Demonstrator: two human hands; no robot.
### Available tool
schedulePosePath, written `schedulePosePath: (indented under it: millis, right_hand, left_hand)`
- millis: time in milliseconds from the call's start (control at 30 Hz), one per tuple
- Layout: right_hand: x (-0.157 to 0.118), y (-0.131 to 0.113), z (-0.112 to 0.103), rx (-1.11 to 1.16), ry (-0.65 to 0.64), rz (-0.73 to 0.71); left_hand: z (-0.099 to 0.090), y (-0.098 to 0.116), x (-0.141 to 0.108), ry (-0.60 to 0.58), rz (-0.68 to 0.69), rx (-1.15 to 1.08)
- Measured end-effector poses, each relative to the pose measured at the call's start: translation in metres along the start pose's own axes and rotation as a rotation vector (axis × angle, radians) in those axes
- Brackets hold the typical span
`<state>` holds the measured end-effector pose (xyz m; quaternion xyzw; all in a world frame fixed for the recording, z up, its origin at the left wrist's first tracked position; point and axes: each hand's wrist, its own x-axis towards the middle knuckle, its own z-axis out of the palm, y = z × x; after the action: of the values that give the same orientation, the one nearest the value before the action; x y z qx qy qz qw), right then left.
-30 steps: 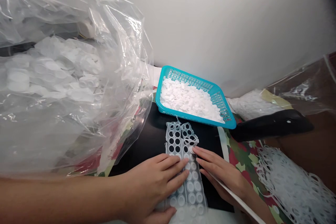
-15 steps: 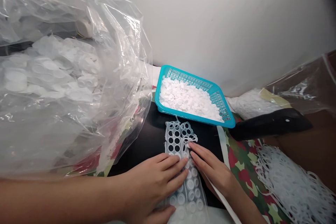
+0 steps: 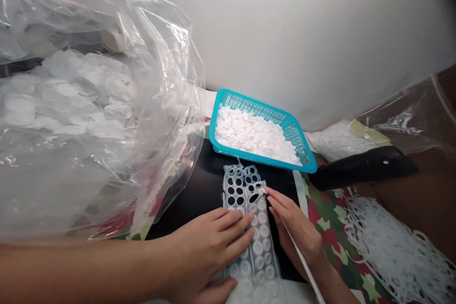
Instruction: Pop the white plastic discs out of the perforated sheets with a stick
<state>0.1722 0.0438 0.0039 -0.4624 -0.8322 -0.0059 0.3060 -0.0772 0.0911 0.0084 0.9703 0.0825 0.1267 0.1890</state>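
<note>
The left hand (image 3: 213,251) lies spread on a translucent plastic sheet moulded with rows of round discs (image 3: 261,247), pressing it down with its fingers apart rather than gripping. The sheet's long axis runs away from the person, from beneath that palm toward the far side. The right hand (image 3: 299,228) has its fingers closed around a thin white stick (image 3: 301,256), its fingertips together at the sheet's right edge; they seem to pinch a small white piece there too, though it is too small to be sure. Of the two hands, the right is nearer the bent, holed far end, which lies just beyond and left of its fingertips. Filled discs run back from there, beside the left fingers.

Under the sheet is a flat black board (image 3: 188,204). Right of the right hand, on camouflage-patterned cloth (image 3: 329,218), sits a tangle of translucent plastic rings (image 3: 399,251). Beyond both hands stands a teal plastic basket (image 3: 263,158) of small white discs (image 3: 254,133); left of them bulges a large clear plastic bag (image 3: 167,71).
</note>
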Motion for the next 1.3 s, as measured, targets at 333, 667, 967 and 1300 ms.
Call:
schedulePosePath:
  millis: [333, 667, 967, 1300]
  right_hand:
    - [0.009, 0.005, -0.013, -0.288, 0.252, 0.075]
    - [0.02, 0.046, -0.01, -0.288, 0.352, 0.236]
    - [0.018, 0.005, -0.012, 0.08, 0.033, 0.054]
    - [0.016, -0.007, 0.005, 0.393, -0.349, -0.113]
  left_hand:
    - [0.002, -0.001, 0.0, 0.026, 0.004, -0.035]
    - [-0.001, -0.002, -0.002, 0.029, 0.017, -0.014]
    - [0.017, 0.011, -0.004, 0.23, 0.226, 0.382]
    - [0.019, 0.011, -0.003, 0.236, 0.185, 0.335]
